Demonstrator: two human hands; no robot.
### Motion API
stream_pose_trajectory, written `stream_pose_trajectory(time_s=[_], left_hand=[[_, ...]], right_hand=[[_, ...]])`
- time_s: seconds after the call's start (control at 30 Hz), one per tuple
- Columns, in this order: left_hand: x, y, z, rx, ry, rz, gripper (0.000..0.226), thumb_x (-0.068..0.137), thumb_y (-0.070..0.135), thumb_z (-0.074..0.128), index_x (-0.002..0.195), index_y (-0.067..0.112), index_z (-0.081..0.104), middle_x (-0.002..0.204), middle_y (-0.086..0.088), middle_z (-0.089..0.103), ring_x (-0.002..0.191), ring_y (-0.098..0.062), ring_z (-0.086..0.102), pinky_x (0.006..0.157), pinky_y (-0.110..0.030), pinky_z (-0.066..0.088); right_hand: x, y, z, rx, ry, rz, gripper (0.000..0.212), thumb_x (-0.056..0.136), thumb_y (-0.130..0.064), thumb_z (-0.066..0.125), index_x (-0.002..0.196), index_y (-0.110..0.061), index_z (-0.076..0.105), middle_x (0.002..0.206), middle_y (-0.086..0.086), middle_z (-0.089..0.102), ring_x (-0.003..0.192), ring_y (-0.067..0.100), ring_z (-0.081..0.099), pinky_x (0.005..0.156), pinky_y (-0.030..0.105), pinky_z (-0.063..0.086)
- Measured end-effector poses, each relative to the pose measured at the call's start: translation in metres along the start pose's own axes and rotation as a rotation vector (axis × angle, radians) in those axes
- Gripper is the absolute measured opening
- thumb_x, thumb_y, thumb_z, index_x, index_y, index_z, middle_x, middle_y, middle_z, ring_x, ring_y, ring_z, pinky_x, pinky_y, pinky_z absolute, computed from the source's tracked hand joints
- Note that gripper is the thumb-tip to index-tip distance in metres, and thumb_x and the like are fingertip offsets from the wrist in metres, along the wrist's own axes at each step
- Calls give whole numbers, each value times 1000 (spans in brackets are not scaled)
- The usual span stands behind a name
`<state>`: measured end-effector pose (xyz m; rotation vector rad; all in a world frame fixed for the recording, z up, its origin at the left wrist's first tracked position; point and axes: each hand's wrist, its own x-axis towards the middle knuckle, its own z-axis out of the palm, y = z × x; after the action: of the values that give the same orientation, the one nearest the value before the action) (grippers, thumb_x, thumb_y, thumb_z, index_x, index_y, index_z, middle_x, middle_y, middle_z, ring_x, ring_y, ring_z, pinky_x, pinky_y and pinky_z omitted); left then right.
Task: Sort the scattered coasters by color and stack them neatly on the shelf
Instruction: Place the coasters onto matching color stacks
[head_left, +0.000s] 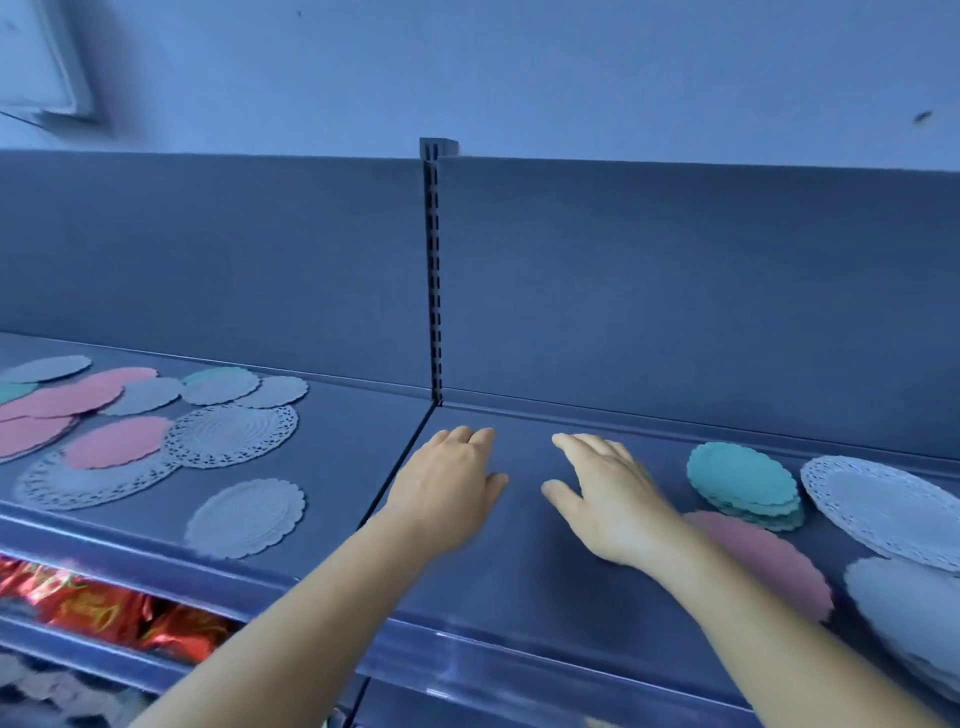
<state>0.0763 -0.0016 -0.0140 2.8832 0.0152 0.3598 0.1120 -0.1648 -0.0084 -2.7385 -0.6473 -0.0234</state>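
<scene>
Scattered coasters lie on the left part of the shelf (343, 447): several pink ones (117, 441), grey scalloped ones (244, 517) and white lacy ones (231, 434), overlapping. To the right stand a teal stack (743, 483), a pink coaster (763, 561), a white lacy stack (883, 506) and a grey stack (914, 608). My left hand (447, 493) and my right hand (608, 499) hover over the bare middle of the shelf with fingers extended, holding nothing. My right forearm covers part of the pink coaster.
A slotted upright post (435, 270) divides the shelf's back panel. Below the shelf's front lip (467, 660), red and gold packets (104, 608) fill a lower level. A pale wall rises behind.
</scene>
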Motion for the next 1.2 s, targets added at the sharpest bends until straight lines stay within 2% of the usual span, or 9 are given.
stream_pose_trajectory(time_s=[0.17,0.47,0.63,0.8,0.93,1.0,1.1,1.13,1.2], left_hand=[[-35,-82,-27,58,11,-63,39,97,34,41,130,12,43,126,-4,52,119,-24,45,92,-31,40],[-74,-198,-58,95,0,-45,53,98,37,40,146,18,29,144,-1,43,131,-22,39,105,-32,32],[-83,-238,-65,103,-17,-82,52,97,37,41,145,17,31,141,-3,46,128,-24,42,103,-33,35],[-82,-273,-68,84,-51,-182,50,96,39,43,139,15,38,137,-6,48,124,-26,45,101,-36,37],[-70,-293,-67,68,-73,-261,52,96,43,42,139,14,39,139,-7,46,124,-28,44,102,-38,38],[-61,-299,-66,66,-85,-273,53,96,43,41,140,13,37,140,-8,45,125,-29,44,102,-39,38],[-42,-306,-63,90,-122,-292,50,95,45,41,136,14,40,136,-10,47,123,-30,44,101,-40,39],[-36,-308,-62,103,-136,-303,49,95,46,40,133,14,41,134,-10,48,122,-30,44,100,-40,39],[-24,-312,-60,136,-166,-334,50,94,50,39,130,14,40,131,-13,48,122,-32,43,101,-40,37]], right_hand=[[10,-81,33,48,-17,-53,57,98,-40,37,149,-21,20,156,-7,22,144,15,15,115,30,17],[29,-194,78,101,-17,-77,54,98,-38,39,147,-21,25,154,-6,27,142,17,21,114,32,21],[36,-228,94,97,-53,-96,58,96,-41,43,148,-21,25,154,-6,28,142,18,21,115,32,21],[58,-246,112,71,-169,-78,70,91,-47,50,149,-21,22,155,-4,27,143,20,21,116,34,21],[80,-252,117,117,-236,-35,76,81,-45,64,146,-25,29,143,1,37,135,21,29,110,33,31],[92,-252,114,137,-230,1,66,78,-40,69,136,-27,42,128,0,44,124,19,40,99,29,39],[107,-250,112,180,-186,-37,27,79,-28,69,104,-27,63,88,-12,46,92,14,49,69,23,38],[113,-249,112,195,-163,-56,16,80,-26,68,95,-28,64,82,-15,43,87,13,48,65,23,36],[124,-249,112,237,-111,-83,8,83,-25,65,85,-30,59,84,-12,47,86,14,49,65,25,37]])
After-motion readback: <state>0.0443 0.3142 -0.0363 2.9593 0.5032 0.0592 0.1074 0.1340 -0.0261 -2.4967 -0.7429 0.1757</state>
